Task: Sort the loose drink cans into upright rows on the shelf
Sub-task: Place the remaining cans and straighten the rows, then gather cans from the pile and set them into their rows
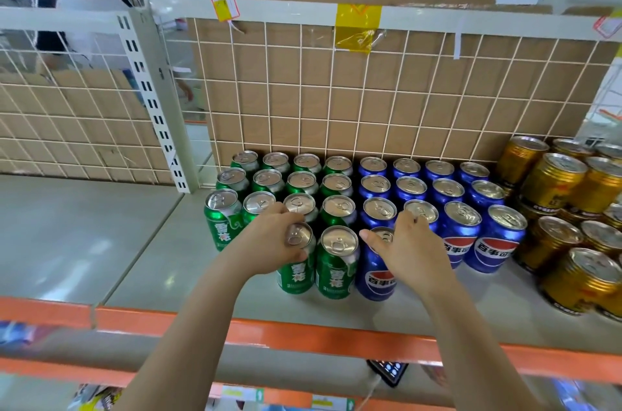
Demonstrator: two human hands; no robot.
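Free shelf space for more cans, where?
Bare shelf left of the green cans, up to the slotted upright, plus the front strip before the orange edge. Crowded from the blue cans to the stacked gold cans on the right.

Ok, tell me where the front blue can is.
In the head view, the front blue Pepsi can stands upright at the shelf's front, under the right hand, beside a green can on its left.

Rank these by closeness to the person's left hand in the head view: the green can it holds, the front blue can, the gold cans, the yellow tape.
From the left hand:
1. Green can, in its grip.
2. Front blue can, just right.
3. Gold cans, far right.
4. Yellow tape, top rail.
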